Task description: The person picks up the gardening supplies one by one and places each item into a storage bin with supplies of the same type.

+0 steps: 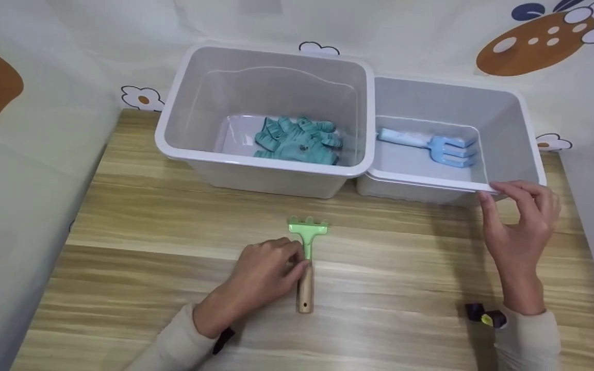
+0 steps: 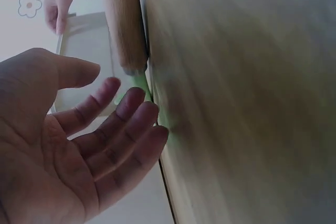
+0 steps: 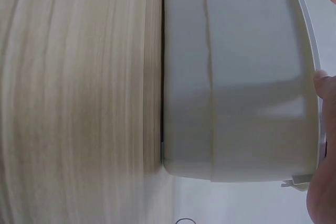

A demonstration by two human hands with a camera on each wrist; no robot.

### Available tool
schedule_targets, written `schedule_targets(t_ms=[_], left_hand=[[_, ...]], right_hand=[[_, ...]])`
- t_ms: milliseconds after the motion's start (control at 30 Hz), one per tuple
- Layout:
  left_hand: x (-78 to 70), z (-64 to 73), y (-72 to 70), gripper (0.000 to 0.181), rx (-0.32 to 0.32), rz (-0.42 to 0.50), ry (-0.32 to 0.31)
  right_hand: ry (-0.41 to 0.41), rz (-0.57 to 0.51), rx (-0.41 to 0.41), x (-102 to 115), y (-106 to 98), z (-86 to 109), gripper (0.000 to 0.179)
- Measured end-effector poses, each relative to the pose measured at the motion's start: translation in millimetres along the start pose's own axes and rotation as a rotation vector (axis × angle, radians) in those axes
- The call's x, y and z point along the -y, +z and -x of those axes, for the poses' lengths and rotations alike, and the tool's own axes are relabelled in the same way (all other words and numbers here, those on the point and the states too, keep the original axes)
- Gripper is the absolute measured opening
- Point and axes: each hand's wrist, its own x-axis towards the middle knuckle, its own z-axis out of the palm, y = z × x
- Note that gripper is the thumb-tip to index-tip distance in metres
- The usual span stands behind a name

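Observation:
A small hand rake (image 1: 306, 286) with a green head and wooden handle lies on the table, prongs pointing away. My left hand (image 1: 268, 268) is beside its neck, thumb and fingers apart and loosely bent in the left wrist view, where the rake's handle (image 2: 125, 22) shows beyond them; contact is unclear. My right hand (image 1: 524, 221) pinches the front rim of the right grey-white bin (image 1: 426, 180) near its right corner, thumb outside and fingers over the edge. A light blue hand fork (image 1: 446, 149) lies inside that bin. In the right wrist view, the thumb (image 3: 321, 83) is at the rim.
The larger left bin (image 1: 271, 178) holds teal gloves (image 1: 302, 141) and its rim overlaps the right bin's left side. Both stand at the back of the wood-grain table (image 1: 173, 221), against a patterned curtain (image 1: 96, 46).

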Motion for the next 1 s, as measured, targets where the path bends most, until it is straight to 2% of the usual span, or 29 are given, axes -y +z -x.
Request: schedule_targets(t_ms=[367,600,800,1000], left_hand=[[-5.5,5.4,5.8,0.037,-0.003,-0.127,-0.052],[-11.2,6.9,9.1,0.062,0.087,-0.094,-0.093],[-11.9,4.8,10.7,0.058,0.101,-0.043,-0.136],[-10.7,4.1,10.2,0.044,0.105,-0.012,-0.127]], right_hand=[[0.0,0.007,0.001,3.1,0.6,-1.5,0.022],[-0.003,0.004,-0.009,3.5,0.9,-2.1,0.023],[0.0,0.006,-0.004,3.8,0.3,-1.5,0.02],[0.007,0.018,0.009,2.7,0.6,-0.5,0.021]])
